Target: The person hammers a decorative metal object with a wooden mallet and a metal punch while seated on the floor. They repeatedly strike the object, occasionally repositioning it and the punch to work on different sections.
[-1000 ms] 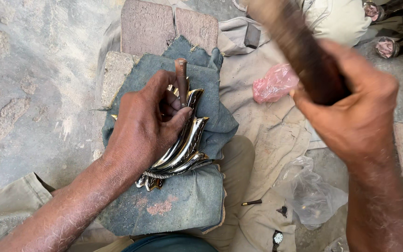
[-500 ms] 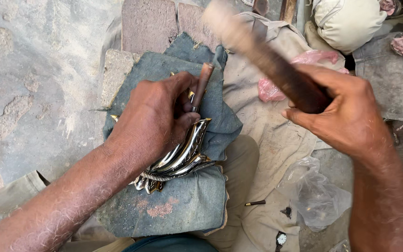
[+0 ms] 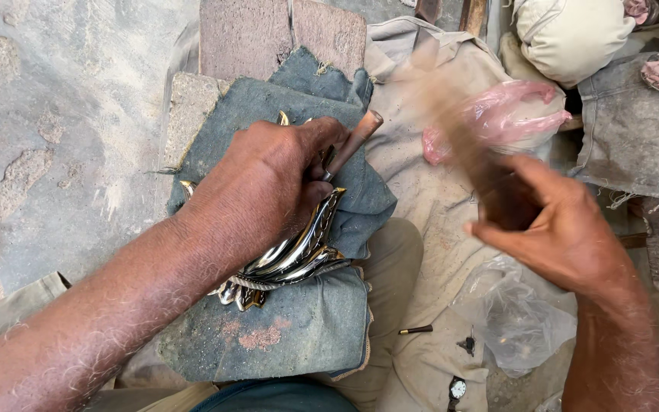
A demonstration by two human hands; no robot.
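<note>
We see the left hand (image 3: 268, 179) pressed down on a shiny metal piece (image 3: 291, 255), silver and gold in colour, w/ curved ribs like leaves. The piece lies on a folded blue-grey cloth (image 3: 299, 328), which rests on the person's lap and partly on a stone block (image 3: 188, 103); we judge the cloth is there as a soft pad, so the metal does not slip or get scratched. The fingers of the same hand are clenched around a short metal punch (image 3: 352, 141), held tilted, its lower tip hidden under the fingers and its blunt top end free, pointing up and to the right. Holding work and punch w/ one hand leaves the other hand free.

The right hand (image 3: 566, 236) is closed firmly around a dark wooden handle (image 3: 497, 191). The upper part of this tool is only a brown blur above the punch, so it is probably a mallet or hammer, but we cannot tell the head shape.

Approx. behind the blur lies a pink plastic bag (image 3: 505, 114) on beige fabric (image 3: 413, 61). Near the right wrist is a clear plastic bag (image 3: 512, 317), and below, on the fabric, a small wristwatch (image 3: 458, 389) and a thin dark pin (image 3: 417, 329).
</note>
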